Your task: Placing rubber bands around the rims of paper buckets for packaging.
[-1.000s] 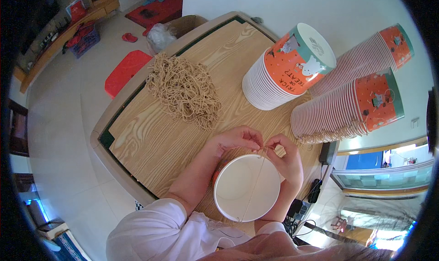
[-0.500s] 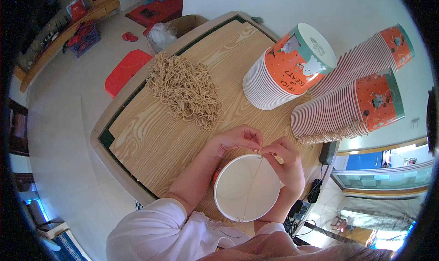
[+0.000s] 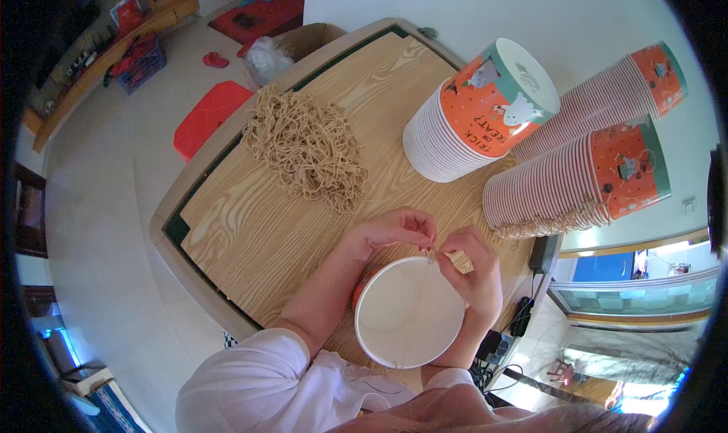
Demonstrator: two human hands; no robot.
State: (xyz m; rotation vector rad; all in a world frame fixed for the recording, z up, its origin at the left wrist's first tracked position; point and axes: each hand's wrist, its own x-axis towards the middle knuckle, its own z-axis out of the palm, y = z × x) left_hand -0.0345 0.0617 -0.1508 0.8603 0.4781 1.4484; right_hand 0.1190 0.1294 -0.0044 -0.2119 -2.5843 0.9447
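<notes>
A white-rimmed paper bucket (image 3: 394,315), with a bit of orange on its outer side, stands mouth up near the table's front edge. Past its far rim my left hand (image 3: 400,228) pinches a thin tan string (image 3: 431,255) between thumb and fingers. My right hand (image 3: 473,266) holds the same string just to the right, its fingertips close to the left ones. A small loop shows at the far rim; faintly, a strand crosses the bucket's mouth toward the near rim. Left of the hands lies a tangled pile of tan strings (image 3: 307,152).
Behind my hands stands a stack of upside-down orange-and-white paper buckets (image 3: 481,111). Two more stacks rise at the right, a far one (image 3: 607,99) and a nearer one (image 3: 569,175) with string loops along its lower side. A red stool (image 3: 211,118) sits beside the wooden table (image 3: 243,228).
My right hand has shifted slightly, its fingertips drawing a little apart from the left ones. The strand across the bucket's mouth looks fainter, and a small loop shows at the far rim.
</notes>
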